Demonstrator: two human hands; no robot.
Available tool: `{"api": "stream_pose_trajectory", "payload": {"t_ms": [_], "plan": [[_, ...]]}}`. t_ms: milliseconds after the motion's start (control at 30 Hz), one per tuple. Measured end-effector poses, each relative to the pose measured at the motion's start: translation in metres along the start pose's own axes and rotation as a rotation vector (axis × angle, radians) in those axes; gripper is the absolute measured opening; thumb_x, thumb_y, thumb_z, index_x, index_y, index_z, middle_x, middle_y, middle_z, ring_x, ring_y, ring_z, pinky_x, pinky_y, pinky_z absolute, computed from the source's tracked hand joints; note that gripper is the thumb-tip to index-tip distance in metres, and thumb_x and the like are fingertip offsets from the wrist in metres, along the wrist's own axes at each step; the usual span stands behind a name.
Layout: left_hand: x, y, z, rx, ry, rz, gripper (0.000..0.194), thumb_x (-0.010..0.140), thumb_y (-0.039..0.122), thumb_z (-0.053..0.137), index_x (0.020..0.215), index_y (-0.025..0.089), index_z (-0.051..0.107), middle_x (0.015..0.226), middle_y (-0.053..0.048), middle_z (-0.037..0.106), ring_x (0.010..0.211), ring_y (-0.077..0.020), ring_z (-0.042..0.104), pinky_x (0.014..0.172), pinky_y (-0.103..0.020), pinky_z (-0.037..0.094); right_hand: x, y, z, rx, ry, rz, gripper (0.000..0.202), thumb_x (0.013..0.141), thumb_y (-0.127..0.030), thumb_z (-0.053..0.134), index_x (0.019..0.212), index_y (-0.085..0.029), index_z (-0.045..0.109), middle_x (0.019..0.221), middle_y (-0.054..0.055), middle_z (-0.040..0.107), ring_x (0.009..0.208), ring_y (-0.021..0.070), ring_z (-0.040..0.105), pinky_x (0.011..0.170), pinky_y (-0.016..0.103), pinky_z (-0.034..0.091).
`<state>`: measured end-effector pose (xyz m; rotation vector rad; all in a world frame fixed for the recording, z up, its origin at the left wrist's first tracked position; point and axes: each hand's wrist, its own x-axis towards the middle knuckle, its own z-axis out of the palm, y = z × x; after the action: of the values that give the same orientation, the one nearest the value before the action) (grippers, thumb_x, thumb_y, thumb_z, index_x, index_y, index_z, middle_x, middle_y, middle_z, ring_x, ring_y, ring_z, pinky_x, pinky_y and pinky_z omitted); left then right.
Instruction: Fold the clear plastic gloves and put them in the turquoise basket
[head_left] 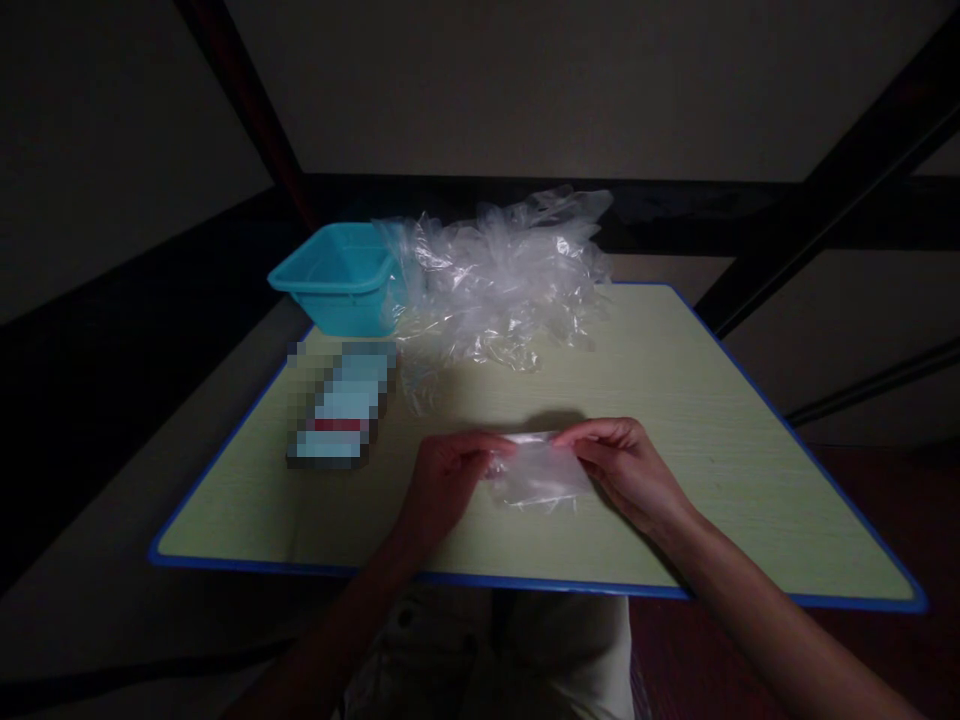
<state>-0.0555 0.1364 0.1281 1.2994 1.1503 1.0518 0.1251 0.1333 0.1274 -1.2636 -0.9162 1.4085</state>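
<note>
Close to the table's front edge, a thin clear plastic glove point(541, 476) is stretched between my two hands, looking folded, its upper edge pulled fairly straight. My left hand point(450, 473) pinches its left upper corner between thumb and fingers. On the other side, my right hand point(616, 455) pinches the right upper part the same way. Beyond my hands lies a large loose heap of clear plastic gloves point(502, 275), crumpled and shiny, with finger shapes sticking out.
A turquoise plastic basin point(337, 290) stands at the table's back left, partly overlapped by the heap. Nearer me is a pixelated, phone-like object point(345, 405). The pale wood-look table point(712, 450) has a blue rim. Dark slanted bars stand behind it on both sides.
</note>
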Motion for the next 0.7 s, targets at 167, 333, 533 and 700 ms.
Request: {"api": "stream_pose_trajectory", "payload": {"t_ms": [167,333,533,700], "plan": [[-0.0008,-0.0003,0.0,-0.177,0.018,-0.096,0.022,0.063,0.023,0.058,0.08,0.017,0.07,0.085,-0.003,0.071,0.073,-0.0149,0.063,0.056,-0.02,0.048,0.0012,0.0026,-0.0017,-0.013,0.013,-0.05,0.008,0.05,-0.018,0.064,0.045,-0.023,0.068,0.052,-0.001,0.063,0.05,0.0093,0.051,0.048,0.022,0.038],[0.0017,0.0009,0.0012,-0.279,0.027,-0.192,0.035,0.063,0.036,0.063,0.092,0.017,0.058,0.076,-0.001,0.066,0.062,-0.014,0.061,0.051,-0.023,0.051,0.0015,0.0057,-0.0026,-0.058,0.01,-0.178,0.012,0.056,-0.017,0.063,0.048,-0.022,0.068,0.054,-0.001,0.062,0.052,0.0089,0.05,0.05,0.021,0.037],[0.0021,0.0042,0.0062,-0.11,-0.012,-0.202,0.041,0.054,0.022,0.068,0.091,0.016,0.051,0.061,0.005,0.061,0.05,-0.0097,0.056,0.045,-0.017,0.044,-0.0003,0.0043,-0.001,-0.138,0.014,-0.275,0.014,0.064,-0.021,0.062,0.053,-0.022,0.07,0.058,0.0,0.064,0.051,0.0096,0.051,0.05,0.023,0.04],[0.0017,0.0046,0.0064,-0.117,-0.015,-0.188,0.044,0.052,0.017,0.067,0.092,0.017,0.05,0.064,0.005,0.062,0.047,-0.0081,0.055,0.043,-0.016,0.042,-0.001,0.0043,-0.0015,-0.145,-0.003,-0.246,0.012,0.067,-0.024,0.063,0.058,-0.022,0.071,0.058,0.0,0.064,0.05,0.0093,0.049,0.05,0.024,0.041]]}}
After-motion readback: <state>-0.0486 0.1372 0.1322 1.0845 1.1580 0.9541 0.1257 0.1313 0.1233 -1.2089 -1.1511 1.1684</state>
